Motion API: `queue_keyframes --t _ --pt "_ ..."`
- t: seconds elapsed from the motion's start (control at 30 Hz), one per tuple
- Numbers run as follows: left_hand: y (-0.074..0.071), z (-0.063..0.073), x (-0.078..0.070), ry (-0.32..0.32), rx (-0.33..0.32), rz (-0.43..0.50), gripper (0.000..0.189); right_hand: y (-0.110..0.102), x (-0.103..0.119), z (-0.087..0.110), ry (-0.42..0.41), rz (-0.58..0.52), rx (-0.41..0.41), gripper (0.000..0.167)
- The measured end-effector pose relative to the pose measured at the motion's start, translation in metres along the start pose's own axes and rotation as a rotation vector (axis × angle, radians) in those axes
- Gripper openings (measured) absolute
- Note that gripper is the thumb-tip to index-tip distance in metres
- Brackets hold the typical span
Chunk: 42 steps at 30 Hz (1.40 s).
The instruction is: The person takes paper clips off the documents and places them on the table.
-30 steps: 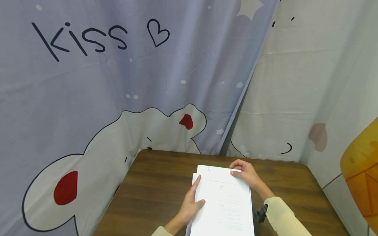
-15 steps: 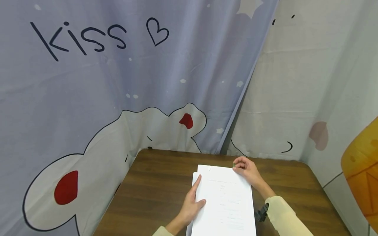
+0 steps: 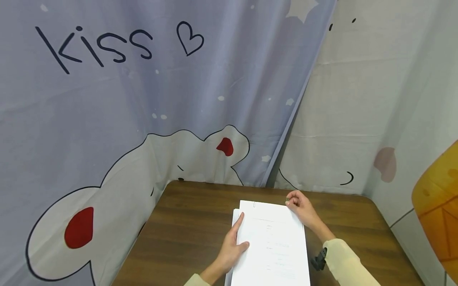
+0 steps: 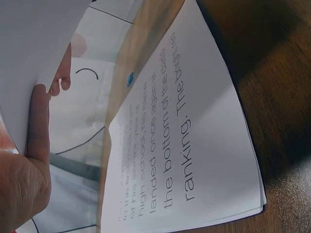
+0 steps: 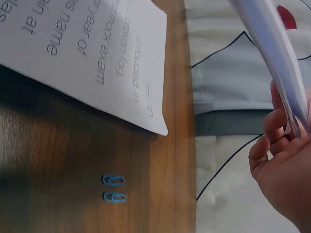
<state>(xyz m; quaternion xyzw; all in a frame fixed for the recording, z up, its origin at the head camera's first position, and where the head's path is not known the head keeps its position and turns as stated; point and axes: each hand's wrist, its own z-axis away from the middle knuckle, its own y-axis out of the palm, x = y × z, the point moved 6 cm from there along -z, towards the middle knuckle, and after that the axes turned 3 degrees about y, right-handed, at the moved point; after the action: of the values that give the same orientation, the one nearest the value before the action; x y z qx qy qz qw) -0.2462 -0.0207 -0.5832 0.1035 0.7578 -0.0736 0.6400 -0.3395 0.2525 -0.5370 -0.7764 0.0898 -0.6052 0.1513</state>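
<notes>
Fingers (image 3: 237,225) at edges of raised papers (image 3: 270,244)

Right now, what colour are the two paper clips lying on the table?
The paper clips are blue, clearest in the right wrist view.

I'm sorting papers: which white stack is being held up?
The white printed paper stack in the person's left hand, with a looped paper clip on its top edge; the other white printed stack lies on the brown wooden table.
</notes>
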Motion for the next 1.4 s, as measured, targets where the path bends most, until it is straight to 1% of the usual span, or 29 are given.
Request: queue_keyframes --t 0.2,0.37,0.53,0.63,0.8,0.93,1.13,1.4 --pt "-0.001 0.001 0.003 0.000 -0.001 0.016 0.101 -0.010 -0.004 0.003 0.053 0.038 -0.018 0.019" --pt "-0.007 0.002 0.003 -0.001 -0.014 0.023 0.102 -0.021 -0.012 0.005 0.081 0.044 -0.029 0.023" --pt "-0.016 0.003 0.004 -0.003 -0.042 0.000 0.100 -0.026 -0.024 0.009 0.072 0.048 0.007 0.028" --pt "-0.020 0.004 0.004 0.001 -0.045 -0.021 0.099 -0.030 -0.031 0.012 0.089 0.063 0.021 0.028" --pt "-0.024 0.004 0.005 0.012 -0.049 -0.047 0.099 -0.038 -0.044 0.019 0.131 0.099 0.015 0.027" --pt "-0.026 0.003 0.004 0.016 -0.057 -0.042 0.099 -0.042 -0.053 0.024 0.158 0.130 0.020 0.025" --pt "-0.025 0.004 0.006 0.012 -0.050 -0.042 0.099 -0.042 -0.068 0.033 0.213 0.192 0.053 0.021" --pt "-0.024 0.005 0.008 -0.004 -0.051 -0.065 0.100 -0.043 -0.080 0.041 0.206 0.280 0.041 0.021"
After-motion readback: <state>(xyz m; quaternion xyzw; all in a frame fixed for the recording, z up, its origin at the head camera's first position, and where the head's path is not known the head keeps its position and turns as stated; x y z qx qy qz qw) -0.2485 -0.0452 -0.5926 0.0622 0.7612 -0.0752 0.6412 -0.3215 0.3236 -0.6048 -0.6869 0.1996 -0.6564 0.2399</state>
